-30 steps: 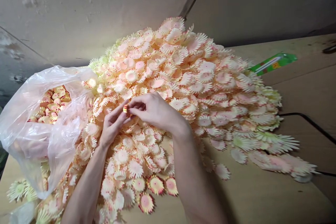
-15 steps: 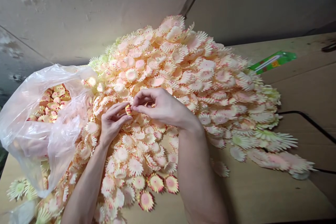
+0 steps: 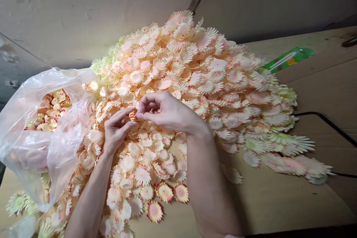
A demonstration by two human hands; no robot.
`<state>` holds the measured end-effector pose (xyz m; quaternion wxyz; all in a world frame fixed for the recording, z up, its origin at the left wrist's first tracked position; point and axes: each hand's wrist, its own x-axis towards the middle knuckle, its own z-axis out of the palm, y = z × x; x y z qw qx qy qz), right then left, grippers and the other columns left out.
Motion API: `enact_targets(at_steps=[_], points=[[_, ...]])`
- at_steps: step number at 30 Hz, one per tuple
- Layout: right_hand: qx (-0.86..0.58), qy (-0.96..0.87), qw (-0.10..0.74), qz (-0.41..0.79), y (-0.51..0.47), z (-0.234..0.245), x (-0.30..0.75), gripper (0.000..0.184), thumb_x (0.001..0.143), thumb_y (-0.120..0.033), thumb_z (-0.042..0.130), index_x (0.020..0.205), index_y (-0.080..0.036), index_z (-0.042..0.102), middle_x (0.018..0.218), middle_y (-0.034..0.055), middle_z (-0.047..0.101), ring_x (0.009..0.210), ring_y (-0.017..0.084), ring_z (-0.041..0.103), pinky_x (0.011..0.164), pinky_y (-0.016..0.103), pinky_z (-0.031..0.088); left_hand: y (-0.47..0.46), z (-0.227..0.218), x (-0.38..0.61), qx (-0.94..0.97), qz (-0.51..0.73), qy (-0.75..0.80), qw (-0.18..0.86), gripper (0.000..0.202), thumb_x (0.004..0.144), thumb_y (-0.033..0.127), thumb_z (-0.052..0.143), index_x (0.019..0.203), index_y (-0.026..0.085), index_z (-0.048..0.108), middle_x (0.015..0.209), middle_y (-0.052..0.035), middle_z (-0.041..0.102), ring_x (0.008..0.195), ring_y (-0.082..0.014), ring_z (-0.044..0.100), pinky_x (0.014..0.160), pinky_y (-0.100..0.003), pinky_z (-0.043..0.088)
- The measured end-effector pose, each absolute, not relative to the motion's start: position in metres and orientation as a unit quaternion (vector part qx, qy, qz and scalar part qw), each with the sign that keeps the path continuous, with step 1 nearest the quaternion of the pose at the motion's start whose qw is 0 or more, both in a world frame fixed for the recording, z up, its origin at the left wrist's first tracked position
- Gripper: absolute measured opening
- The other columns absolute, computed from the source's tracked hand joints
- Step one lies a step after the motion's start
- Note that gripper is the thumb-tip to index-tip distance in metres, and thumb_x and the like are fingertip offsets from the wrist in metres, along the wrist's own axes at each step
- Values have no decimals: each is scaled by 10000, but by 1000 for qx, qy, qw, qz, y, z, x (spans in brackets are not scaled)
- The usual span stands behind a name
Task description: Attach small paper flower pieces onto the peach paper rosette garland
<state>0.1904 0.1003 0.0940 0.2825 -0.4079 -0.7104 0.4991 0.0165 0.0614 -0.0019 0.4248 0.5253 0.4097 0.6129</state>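
A big heap of pink, cream and pale-green fabric flower petals [image 3: 200, 78] covers the cardboard-topped table [image 3: 279, 200]. Both my hands meet over the heap's front left. My left hand [image 3: 117, 130] and my right hand [image 3: 164, 111] pinch together on one small yellow-and-red flower piece [image 3: 133, 116] held between their fingertips. Smaller yellow-rimmed flowers [image 3: 156, 193] lie below my forearms.
A clear plastic bag [image 3: 41, 134] of small flower pieces lies open at the left. A green packet [image 3: 290, 58] sits at the back right. A black cable [image 3: 329, 126] runs along the right side. Grey walls stand behind the heap.
Both hands have stayed pinched on the small flower piece, shifting slightly up and left. The view has tilted a little.
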Motion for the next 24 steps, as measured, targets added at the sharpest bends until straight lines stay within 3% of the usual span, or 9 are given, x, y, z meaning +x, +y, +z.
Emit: enact_targets(at_steps=[12, 24], points=[[-397, -720, 282, 494, 100, 95, 191, 68, 727, -146, 658, 745, -151, 593, 746, 20, 659, 682, 121, 628, 636, 241, 492, 60, -2, 20, 486, 612, 368, 504, 441, 667, 156, 822, 1085, 272, 740, 1166, -53, 729, 1076, -215, 688, 905, -283, 572], [-393, -722, 273, 500, 100, 96, 191, 73, 726, -149, 660, 746, -154, 591, 752, 20, 658, 706, 131, 638, 646, 247, 501, 61, -6, 19, 468, 617, 375, 509, 436, 637, 188, 849, 1057, 254, 750, 1139, -62, 738, 1071, -228, 689, 923, -311, 568]])
